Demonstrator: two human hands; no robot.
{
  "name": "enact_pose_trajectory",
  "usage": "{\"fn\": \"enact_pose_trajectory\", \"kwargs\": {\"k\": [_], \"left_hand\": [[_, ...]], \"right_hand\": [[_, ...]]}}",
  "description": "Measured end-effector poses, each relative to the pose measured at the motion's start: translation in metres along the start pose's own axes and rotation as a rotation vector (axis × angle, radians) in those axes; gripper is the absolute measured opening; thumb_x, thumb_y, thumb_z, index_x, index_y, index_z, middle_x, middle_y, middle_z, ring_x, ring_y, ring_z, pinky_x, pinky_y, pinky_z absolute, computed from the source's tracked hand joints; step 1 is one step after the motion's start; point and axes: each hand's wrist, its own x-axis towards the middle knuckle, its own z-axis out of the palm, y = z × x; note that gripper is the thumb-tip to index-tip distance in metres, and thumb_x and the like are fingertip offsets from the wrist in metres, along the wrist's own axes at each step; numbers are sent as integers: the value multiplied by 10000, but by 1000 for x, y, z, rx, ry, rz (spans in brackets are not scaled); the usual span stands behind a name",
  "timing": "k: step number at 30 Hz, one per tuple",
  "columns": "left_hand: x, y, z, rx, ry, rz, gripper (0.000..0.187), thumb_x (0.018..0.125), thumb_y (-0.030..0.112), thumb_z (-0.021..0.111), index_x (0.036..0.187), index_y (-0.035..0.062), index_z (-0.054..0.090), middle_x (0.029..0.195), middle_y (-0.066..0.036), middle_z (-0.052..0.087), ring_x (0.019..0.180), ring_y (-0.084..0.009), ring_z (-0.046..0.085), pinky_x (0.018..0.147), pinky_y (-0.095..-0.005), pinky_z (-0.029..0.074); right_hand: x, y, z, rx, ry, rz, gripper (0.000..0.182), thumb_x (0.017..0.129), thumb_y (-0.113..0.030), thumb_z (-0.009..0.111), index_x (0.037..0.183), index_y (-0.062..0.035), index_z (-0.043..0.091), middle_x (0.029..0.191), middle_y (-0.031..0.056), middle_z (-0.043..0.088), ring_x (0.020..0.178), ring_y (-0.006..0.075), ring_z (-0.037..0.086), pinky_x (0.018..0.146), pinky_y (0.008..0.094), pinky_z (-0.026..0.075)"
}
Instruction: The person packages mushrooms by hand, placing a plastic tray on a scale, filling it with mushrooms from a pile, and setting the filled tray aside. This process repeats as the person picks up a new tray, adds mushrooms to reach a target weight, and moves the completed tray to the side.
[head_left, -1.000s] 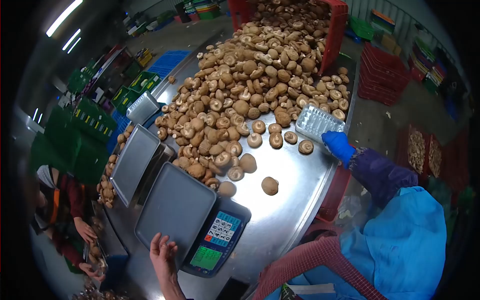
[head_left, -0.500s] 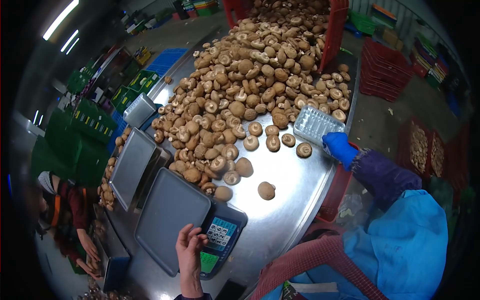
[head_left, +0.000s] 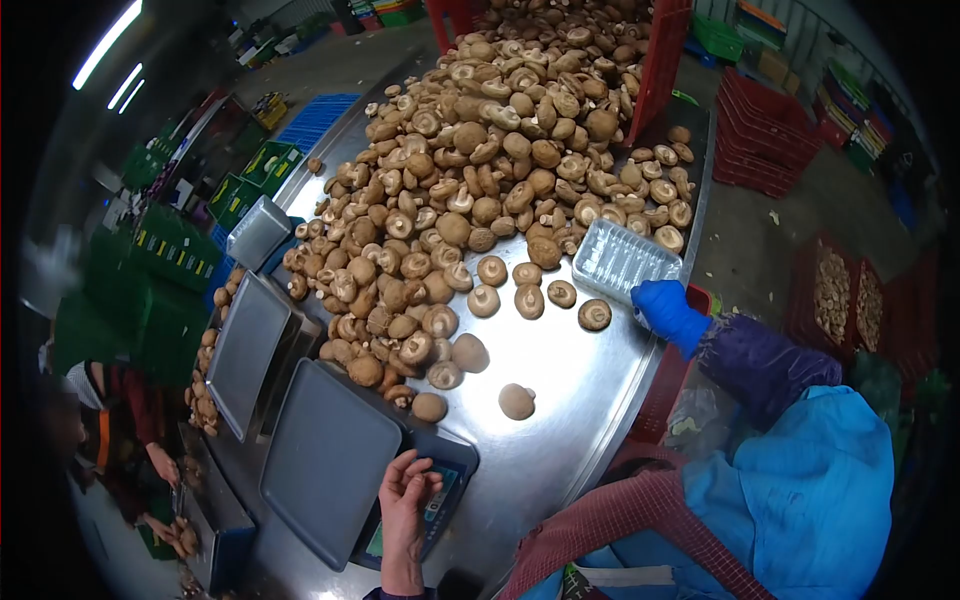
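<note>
My right hand [head_left: 672, 315], in a blue glove, grips the near end of a clear plastic tray [head_left: 622, 260] over the table's right side. No mushrooms show in the tray. My bare left hand [head_left: 408, 500] is raised over the keypad side of a scale [head_left: 455, 462], its fingers loosely bent and holding nothing. It covers much of the keypad. The scale's grey platform [head_left: 330, 462] lies left of that hand. A large heap of brown mushrooms [head_left: 470, 140] spreads across the steel table [head_left: 560, 400], with a few loose ones, including a single mushroom [head_left: 517, 401], nearer me.
A red crate [head_left: 662, 75] stands at the heap's far end. Another scale [head_left: 245, 350] and a clear tray stack [head_left: 260, 232] are to the left. A co-worker's hand [head_left: 163, 465] is at the far left edge. Stacked red crates [head_left: 765, 135] stand at right.
The view has shifted slightly. My left hand has moved right across the scale's keypad, hiding more of it. My right hand still holds the plastic tray.
</note>
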Motion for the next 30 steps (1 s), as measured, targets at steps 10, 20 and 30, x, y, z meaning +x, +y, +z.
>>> {"fn": "enact_pose_trajectory", "kwargs": {"k": [10, 20, 30], "left_hand": [[-5, -26, 28, -35, -103, -159, 366, 847, 47, 517, 1200, 18, 428, 1034, -93, 562, 839, -187, 591, 752, -298, 507], [-3, -117, 64, -659, -291, -630, 536, 870, 72, 479, 1323, 27, 196, 1228, -192, 414, 1056, -271, 508, 829, -299, 481], [171, -78, 79, -873, 187, -100, 477, 826, -75, 430, 1251, -65, 214, 1201, -271, 380, 1011, -316, 515, 751, -305, 530]], "right_hand": [[33, -25, -79, 319, 85, -80, 71, 704, -181, 549, 753, -131, 553, 696, 80, 562, 600, 290, 569, 546, 373, 462], [17, -116, -32, 419, -230, -1248, 40, 729, -159, 515, 764, -139, 517, 694, 20, 504, 593, 189, 575, 395, 332, 444], [224, -179, -25, 412, -197, -952, 173, 777, -305, 564, 818, -137, 560, 781, 49, 549, 699, 249, 584, 541, 379, 459]]}}
